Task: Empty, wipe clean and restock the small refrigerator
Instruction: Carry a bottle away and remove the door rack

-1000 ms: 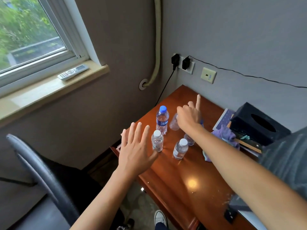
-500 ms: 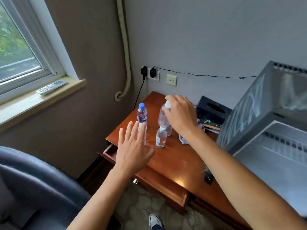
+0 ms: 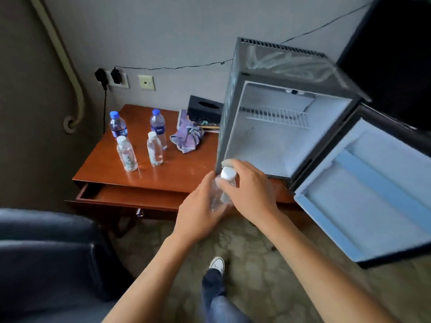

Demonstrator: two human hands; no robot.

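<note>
restocking seems just begun: refrigerator point(image 3: 275, 145) stands empty, both the left hand point(image 3: 200, 208) and right hand point(image 3: 249, 192) clasp one bottle point(image 3: 221, 194); four bottles point(image 3: 140, 141) wait on desk point(image 3: 182, 173), left of center.

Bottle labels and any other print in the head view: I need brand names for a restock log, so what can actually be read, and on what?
No text can be read.
Blue-capped bottles: dark labels, print blurred.
White-capped bottles on the desk: labels too faint.
Bottle in the hands: no label visible.
Refrigerator top: pale smeared marks, not legible.
Wall plate: tiny mark, too small.
</note>
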